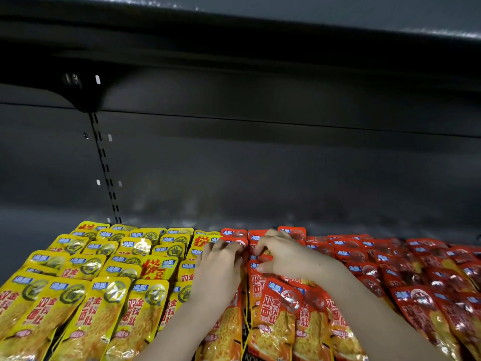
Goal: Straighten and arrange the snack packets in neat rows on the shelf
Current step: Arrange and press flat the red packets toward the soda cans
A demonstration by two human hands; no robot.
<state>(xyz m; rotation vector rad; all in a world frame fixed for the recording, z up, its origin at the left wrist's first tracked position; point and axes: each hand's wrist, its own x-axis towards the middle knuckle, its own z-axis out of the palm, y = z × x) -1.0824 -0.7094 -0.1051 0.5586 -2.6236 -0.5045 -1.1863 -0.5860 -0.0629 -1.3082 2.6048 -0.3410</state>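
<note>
Where the shelf comes nearest the camera, the yellow packets [99, 313] fill its left half and the red packets [278, 316] its right, each lying flat with the top end pointing to the back. Every packet is a glossy, narrow pouch with a small blue label at the top, a round emblem beside it, bold red or white characters down the front, and a picture of pale, crinkled food on the lower part. The rows overlap like shingles, each packet resting on the one behind it. The yellow rows look fairly even; the red ones further right lie more crooked and crowded.

Two bare forearms reach in from the lower edge over the border between the two colours. The left hand [218, 267] lies on the first red column, its fingers [231, 247] bent down over the top edge of a red packet. Just beside it, the right hand [283, 254] has its fingers [263, 250] curled and its thumb under them, pinching the top of another red packet.

Behind the last row runs a bare strip of the dark shelf [169, 220], then a grey back panel [260, 165] with a slotted upright [105, 168] at left, and an upper shelf [260, 35] overhead.
</note>
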